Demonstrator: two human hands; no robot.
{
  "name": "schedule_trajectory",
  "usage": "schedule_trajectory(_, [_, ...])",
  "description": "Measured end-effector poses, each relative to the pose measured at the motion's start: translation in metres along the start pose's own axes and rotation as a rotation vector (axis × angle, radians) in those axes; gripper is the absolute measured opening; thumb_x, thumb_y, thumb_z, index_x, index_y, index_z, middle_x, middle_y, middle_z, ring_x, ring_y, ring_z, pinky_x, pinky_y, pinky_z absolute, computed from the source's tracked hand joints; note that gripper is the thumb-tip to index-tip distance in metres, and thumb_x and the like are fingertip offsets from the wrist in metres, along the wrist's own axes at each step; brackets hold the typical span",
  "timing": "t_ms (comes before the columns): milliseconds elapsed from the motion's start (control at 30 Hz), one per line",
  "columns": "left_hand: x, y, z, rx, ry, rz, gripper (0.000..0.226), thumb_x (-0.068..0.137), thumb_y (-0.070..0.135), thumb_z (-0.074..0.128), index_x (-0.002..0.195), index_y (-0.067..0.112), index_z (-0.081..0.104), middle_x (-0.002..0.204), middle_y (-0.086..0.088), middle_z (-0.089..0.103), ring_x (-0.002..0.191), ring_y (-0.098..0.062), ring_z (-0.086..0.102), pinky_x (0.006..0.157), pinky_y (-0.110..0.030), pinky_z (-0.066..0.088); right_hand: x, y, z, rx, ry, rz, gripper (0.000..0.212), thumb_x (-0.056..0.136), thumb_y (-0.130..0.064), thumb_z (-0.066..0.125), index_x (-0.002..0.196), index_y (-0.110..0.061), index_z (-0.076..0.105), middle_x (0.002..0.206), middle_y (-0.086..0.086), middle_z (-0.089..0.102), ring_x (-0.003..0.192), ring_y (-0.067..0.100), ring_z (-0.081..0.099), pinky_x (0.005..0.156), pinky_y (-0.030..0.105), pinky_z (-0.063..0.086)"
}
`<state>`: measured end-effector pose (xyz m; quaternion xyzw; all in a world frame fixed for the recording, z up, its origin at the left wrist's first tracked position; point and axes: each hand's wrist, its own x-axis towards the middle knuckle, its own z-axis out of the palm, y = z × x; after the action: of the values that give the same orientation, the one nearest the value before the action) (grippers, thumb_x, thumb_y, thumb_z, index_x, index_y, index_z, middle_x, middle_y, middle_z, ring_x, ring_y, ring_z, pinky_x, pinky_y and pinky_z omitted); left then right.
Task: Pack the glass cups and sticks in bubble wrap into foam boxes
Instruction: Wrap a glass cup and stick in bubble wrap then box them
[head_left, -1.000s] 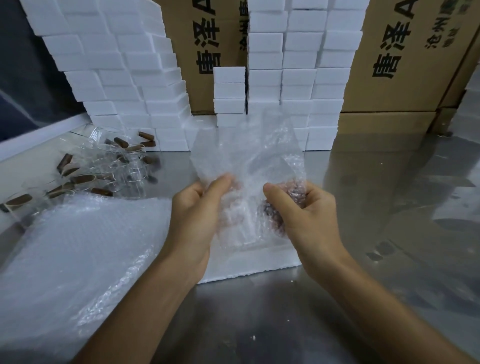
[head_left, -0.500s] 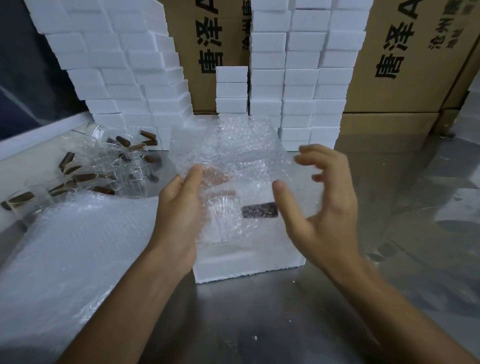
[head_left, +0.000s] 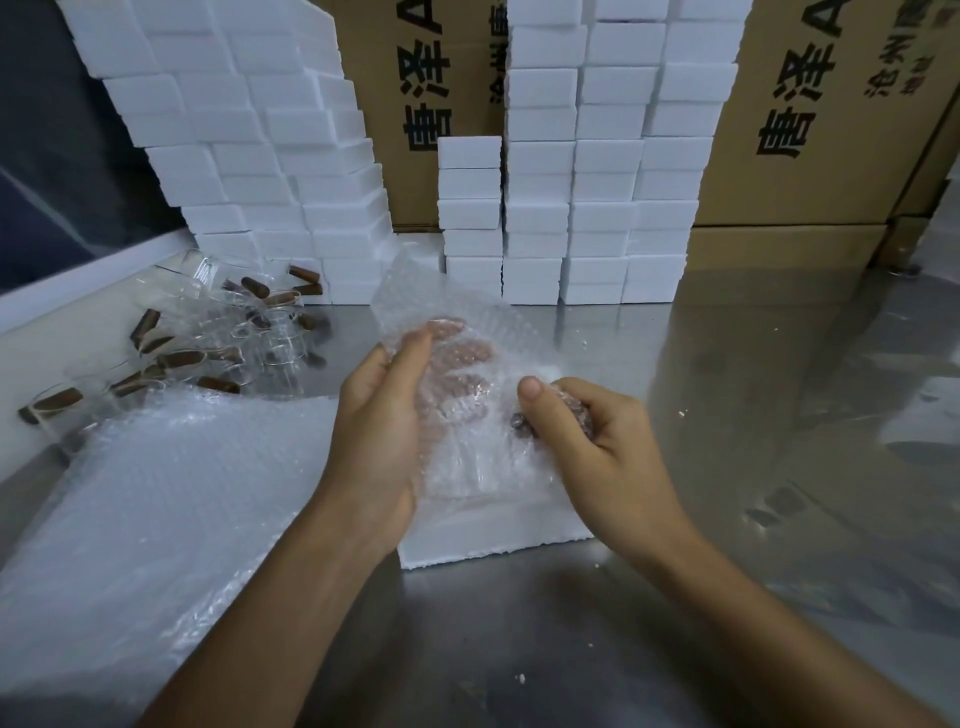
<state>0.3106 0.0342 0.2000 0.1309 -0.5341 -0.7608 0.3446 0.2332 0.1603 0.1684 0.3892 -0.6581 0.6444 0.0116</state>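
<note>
A sheet of bubble wrap (head_left: 457, 322) is folded around a glass cup and a dark stick, held just above an open white foam box (head_left: 493, 535) on the steel table. My left hand (head_left: 384, 431) holds the wrap's left side, its fingers curled behind the sheet and showing through it. My right hand (head_left: 587, 431) grips the right end of the bundle, where the dark stick (head_left: 519, 422) shows under the thumb. The cup itself is blurred by the wrap. Loose glass cups with brown sticks (head_left: 208, 343) lie in a heap at the left.
A stack of bubble wrap sheets (head_left: 156, 509) covers the near left of the table. Stacks of white foam boxes (head_left: 597, 171) and brown cartons (head_left: 810, 130) stand along the back. The steel table (head_left: 779, 415) stretches to the right.
My right hand, open above the wrap half a second ago, has come down and closed on the bundle's right end. The wrap has folded inward over the cup and stick.
</note>
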Motion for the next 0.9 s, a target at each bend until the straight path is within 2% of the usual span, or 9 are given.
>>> schedule_trajectory(67, [-0.001, -0.001, 0.002, 0.000, -0.025, 0.002, 0.022, 0.100, 0.024, 0.053, 0.100, 0.016, 0.074, 0.096, -0.003, 0.077, 0.090, -0.019, 0.074, 0.065, -0.030, 0.060, 0.001, 0.000, -0.001, 0.019, 0.029, 0.025, 0.050, 0.098, -0.036, 0.058, 0.058, -0.009, 0.047, 0.052, -0.012, 0.032, 0.047, 0.003, 0.028, 0.046, 0.014, 0.026])
schedule_trajectory(200, [-0.001, -0.001, 0.001, -0.015, -0.081, -0.011, 0.020, 0.097, 0.017, 0.054, 0.096, 0.016, 0.074, 0.095, -0.004, 0.077, 0.090, -0.019, 0.074, 0.068, -0.028, 0.059, 0.005, -0.001, -0.006, 0.031, 0.108, 0.033, 0.055, 0.101, -0.026, 0.055, 0.056, -0.015, 0.027, 0.054, -0.008, 0.022, 0.048, 0.007, 0.021, 0.045, 0.016, 0.021])
schedule_trajectory(300, [0.005, 0.005, -0.007, 0.045, -0.121, -0.004, 0.015, 0.086, 0.017, 0.063, 0.085, 0.020, 0.079, 0.095, -0.002, 0.076, 0.095, -0.020, 0.070, 0.087, -0.038, 0.055, 0.009, 0.002, -0.013, 0.038, 0.171, 0.009, 0.053, 0.100, -0.019, 0.056, 0.056, -0.006, 0.030, 0.053, -0.005, 0.024, 0.048, 0.007, 0.024, 0.045, 0.016, 0.024])
schedule_trajectory(367, [0.008, 0.009, -0.013, 0.060, -0.136, -0.018, 0.011, 0.077, 0.017, 0.068, 0.080, 0.019, 0.079, 0.089, -0.002, 0.073, 0.089, -0.020, 0.066, 0.086, -0.038, 0.051, 0.010, 0.003, -0.016, 0.021, 0.172, -0.029, 0.050, 0.099, -0.014, 0.057, 0.057, 0.003, 0.037, 0.050, -0.005, 0.031, 0.044, 0.004, 0.030, 0.046, 0.012, 0.029])
schedule_trajectory(500, [0.013, 0.014, -0.020, -0.019, -0.134, -0.022, 0.023, 0.088, -0.007, 0.056, 0.093, 0.013, 0.066, 0.074, -0.003, 0.065, 0.063, -0.012, 0.063, 0.052, -0.021, 0.052, 0.010, 0.005, -0.020, -0.076, 0.147, -0.146, 0.045, 0.097, -0.013, 0.057, 0.054, -0.006, 0.046, 0.045, -0.016, 0.047, 0.045, 0.000, 0.050, 0.050, 0.009, 0.033])
schedule_trajectory(600, [0.013, 0.014, -0.021, -0.105, -0.167, -0.054, 0.028, 0.083, -0.009, 0.054, 0.078, 0.014, 0.070, 0.071, -0.004, 0.067, 0.063, -0.011, 0.068, 0.055, -0.021, 0.055, 0.011, 0.005, -0.021, -0.132, 0.177, -0.234, 0.046, 0.096, -0.010, 0.056, 0.054, -0.020, 0.040, 0.046, -0.021, 0.049, 0.047, -0.004, 0.053, 0.051, 0.006, 0.032])
schedule_trajectory(700, [0.012, 0.014, -0.024, -0.202, -0.258, -0.101, 0.017, 0.070, 0.000, 0.061, 0.063, 0.011, 0.072, 0.074, -0.006, 0.072, 0.073, -0.018, 0.074, 0.065, -0.024, 0.058, 0.012, 0.007, -0.023, -0.184, 0.241, -0.300, 0.049, 0.095, -0.006, 0.057, 0.056, -0.025, 0.034, 0.047, -0.021, 0.047, 0.048, -0.005, 0.053, 0.051, 0.006, 0.030])
schedule_trajectory(800, [0.012, 0.013, -0.025, -0.155, -0.340, -0.073, 0.007, 0.070, 0.011, 0.073, 0.073, 0.010, 0.078, 0.087, -0.009, 0.076, 0.089, -0.022, 0.075, 0.073, -0.025, 0.058, 0.012, 0.009, -0.023, -0.191, 0.287, -0.331, 0.049, 0.096, -0.006, 0.057, 0.057, -0.023, 0.031, 0.046, -0.018, 0.044, 0.049, -0.007, 0.053, 0.050, 0.009, 0.031])
schedule_trajectory(900, [0.009, 0.007, -0.022, 0.102, -0.303, 0.054, 0.020, 0.062, 0.017, 0.079, 0.082, 0.019, 0.078, 0.082, -0.006, 0.075, 0.078, -0.013, 0.073, 0.071, -0.020, 0.056, 0.010, 0.010, -0.019, -0.180, 0.309, -0.351, 0.047, 0.096, -0.011, 0.056, 0.058, -0.024, 0.031, 0.046, -0.017, 0.043, 0.049, -0.006, 0.055, 0.048, 0.022, 0.040])
